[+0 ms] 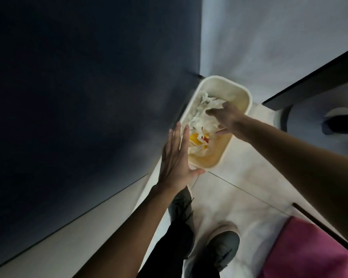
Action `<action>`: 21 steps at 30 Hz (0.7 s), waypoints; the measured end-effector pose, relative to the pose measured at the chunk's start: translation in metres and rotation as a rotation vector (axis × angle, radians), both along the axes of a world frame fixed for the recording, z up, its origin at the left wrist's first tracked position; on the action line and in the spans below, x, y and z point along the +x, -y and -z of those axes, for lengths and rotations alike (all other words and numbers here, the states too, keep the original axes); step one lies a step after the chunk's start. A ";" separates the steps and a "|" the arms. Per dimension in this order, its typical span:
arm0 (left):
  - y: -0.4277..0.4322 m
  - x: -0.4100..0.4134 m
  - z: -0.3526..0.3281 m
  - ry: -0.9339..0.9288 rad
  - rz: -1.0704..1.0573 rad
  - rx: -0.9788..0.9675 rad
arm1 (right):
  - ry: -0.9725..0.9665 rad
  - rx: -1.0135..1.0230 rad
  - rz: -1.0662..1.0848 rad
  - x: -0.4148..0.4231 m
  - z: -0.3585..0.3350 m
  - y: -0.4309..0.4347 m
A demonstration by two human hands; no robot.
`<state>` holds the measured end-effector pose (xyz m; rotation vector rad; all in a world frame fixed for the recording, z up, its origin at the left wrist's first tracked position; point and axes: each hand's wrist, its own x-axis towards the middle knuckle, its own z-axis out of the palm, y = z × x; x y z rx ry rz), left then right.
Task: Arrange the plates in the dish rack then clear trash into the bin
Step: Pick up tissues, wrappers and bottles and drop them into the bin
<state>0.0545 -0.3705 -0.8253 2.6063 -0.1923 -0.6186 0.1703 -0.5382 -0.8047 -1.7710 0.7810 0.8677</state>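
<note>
1. Standing on the pale tiled floor [239, 187], the cream rectangular bin [227, 82] sits against a dark panel [88, 87] on its left.
2. Crumpled white paper [201, 117] fills the bin's middle. A yellow scrap [196, 138] with a touch of red lies beside it, toward the near end.
3. Left hand [176, 163]: flat, fingers straight and close together, thumb out, at the bin's near left rim; contact with the rim cannot be told.
4. Right hand [227, 119]: over the bin's opening, fingers spread toward the paper, gripping nothing that shows; blur hides whether the fingertips touch it.
5. Grey shoes [219, 251] stand on the floor nearer the camera; a pink surface [309, 249] fills the lower right corner.
</note>
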 end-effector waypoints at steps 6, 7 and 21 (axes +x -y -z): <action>0.005 0.024 -0.070 0.001 -0.153 -0.224 | 0.016 0.009 -0.059 -0.021 -0.069 0.028; 0.006 0.027 -0.085 -0.001 -0.191 -0.255 | 0.049 -0.007 -0.095 -0.027 -0.084 0.034; 0.031 -0.029 -0.427 -0.036 -0.385 -0.479 | 0.400 -0.069 -0.267 -0.133 -0.421 0.036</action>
